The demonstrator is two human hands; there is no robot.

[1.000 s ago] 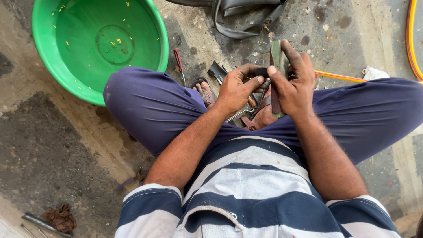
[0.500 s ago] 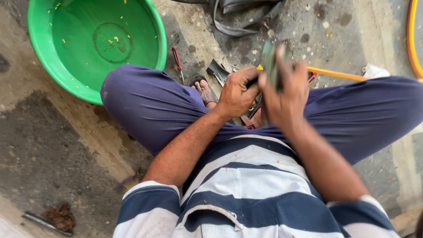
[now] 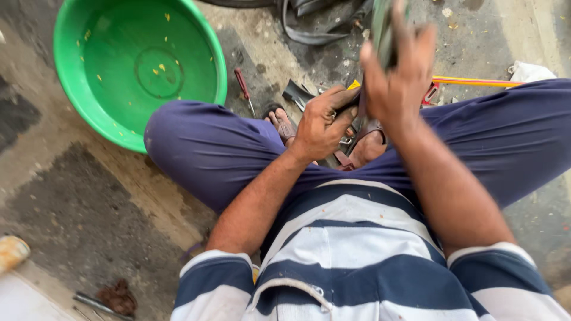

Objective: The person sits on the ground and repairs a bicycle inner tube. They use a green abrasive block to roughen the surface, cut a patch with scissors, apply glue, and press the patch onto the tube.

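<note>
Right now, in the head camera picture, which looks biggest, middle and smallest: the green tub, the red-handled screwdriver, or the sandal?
1. Green tub, by far the largest.
2. Sandal, though a leg hides part of it.
3. Red-handled screwdriver, thin and smallest, close to the sandal in length.

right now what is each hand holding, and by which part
Right hand grips a blurred dark flat tool around its lower end. Left hand is closed; what it holds cannot be told.

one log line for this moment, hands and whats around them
left hand: grips dark strip | right hand: raised, grips greenish object, blurred | green basin on ground by left knee | red-handled screwdriver beside basin
</note>
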